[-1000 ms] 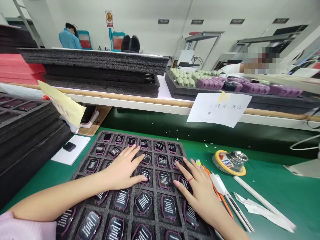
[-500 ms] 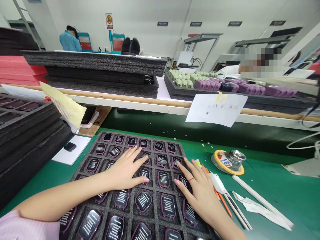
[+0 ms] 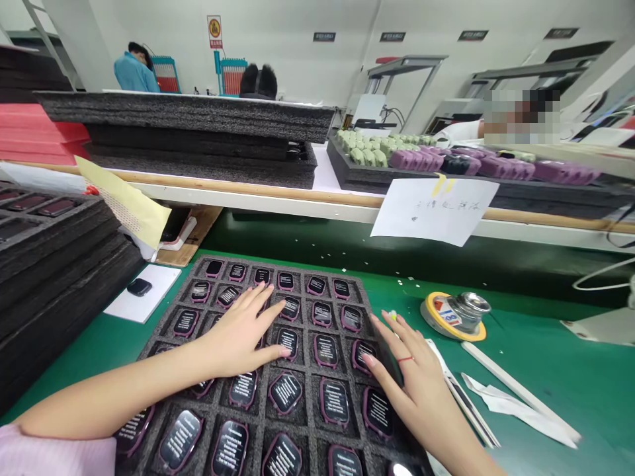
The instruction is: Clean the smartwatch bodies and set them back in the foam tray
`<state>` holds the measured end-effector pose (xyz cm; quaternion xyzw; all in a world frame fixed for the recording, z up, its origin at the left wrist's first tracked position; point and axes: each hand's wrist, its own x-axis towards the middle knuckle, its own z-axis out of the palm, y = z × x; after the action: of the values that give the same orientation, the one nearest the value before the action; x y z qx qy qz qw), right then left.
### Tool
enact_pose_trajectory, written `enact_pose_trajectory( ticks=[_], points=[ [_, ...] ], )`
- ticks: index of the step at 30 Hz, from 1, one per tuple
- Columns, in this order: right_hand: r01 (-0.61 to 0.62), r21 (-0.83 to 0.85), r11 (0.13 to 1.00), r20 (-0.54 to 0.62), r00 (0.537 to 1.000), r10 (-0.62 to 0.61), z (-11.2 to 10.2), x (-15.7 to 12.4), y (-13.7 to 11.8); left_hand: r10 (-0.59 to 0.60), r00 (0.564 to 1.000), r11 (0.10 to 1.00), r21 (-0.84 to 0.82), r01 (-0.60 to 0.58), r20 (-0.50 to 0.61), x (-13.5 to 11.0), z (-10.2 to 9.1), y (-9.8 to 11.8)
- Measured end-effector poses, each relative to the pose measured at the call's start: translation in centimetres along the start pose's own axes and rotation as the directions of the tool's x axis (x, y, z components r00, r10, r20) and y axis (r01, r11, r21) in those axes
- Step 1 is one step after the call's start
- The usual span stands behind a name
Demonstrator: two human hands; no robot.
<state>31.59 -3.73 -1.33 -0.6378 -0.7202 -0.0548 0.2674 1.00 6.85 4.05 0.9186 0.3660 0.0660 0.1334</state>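
A black foam tray (image 3: 302, 403) lies on the green bench in front of me, its pockets filled with several dark watch bodies with purple rims (image 3: 286, 391). My left hand (image 3: 241, 328) lies flat on the tray's middle left, fingers spread and stretched over the watches. My right hand (image 3: 414, 372) rests at the tray's right edge, fingers spread and flat, holding nothing. A red thread ring shows on one finger.
A stack of black foam trays (image 3: 54, 271) stands at the left, with a lone watch body (image 3: 138, 287) on white paper beside it. To the right lie a tape roll with a metal loupe (image 3: 459, 315), white sticks and paper strips (image 3: 516, 403). A shelf behind carries foam sheets, green and purple parts (image 3: 436, 160) and a hanging paper note (image 3: 434, 210). People work in the background.
My right hand has slid right and toward me, from over the watches to the tray's right edge. My left hand stays in place.
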Motion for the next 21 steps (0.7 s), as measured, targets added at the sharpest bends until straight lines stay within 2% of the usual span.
enact_pose_trajectory(
  ticks=[4, 8, 11, 15, 21],
  points=[
    [0.048, 0.070, 0.996, 0.094, 0.994, -0.054, -1.2, -1.5, -1.5, 0.009, 0.999, 1.000, -0.017, -0.008, 0.051, -2.2, -0.2, 0.4],
    [0.158, 0.042, 0.987, 0.177, 0.971, -0.163, -1.3, -2.4, -3.1, 0.070, 0.995, 0.997, -0.037, -0.067, 0.076, -4.0, 0.5, 1.0],
    [0.194, -0.001, 0.981, 0.182, 0.965, -0.191, -0.7, -2.3, -3.6, 0.098, 0.990, 0.995, -0.037, -0.094, 0.106, -4.5, 1.0, 1.4],
    [0.205, -0.033, 0.978, 0.168, 0.966, -0.196, -0.4, -2.1, -3.8, 0.120, 0.990, 0.992, -0.037, -0.117, 0.078, -4.4, 1.4, 1.7],
    [0.095, -0.025, 0.995, 0.077, 0.993, -0.093, -1.2, -2.9, -3.0, 0.113, 0.987, 0.994, -0.013, -0.112, 0.111, -4.2, 1.4, 1.9]
  ],
)
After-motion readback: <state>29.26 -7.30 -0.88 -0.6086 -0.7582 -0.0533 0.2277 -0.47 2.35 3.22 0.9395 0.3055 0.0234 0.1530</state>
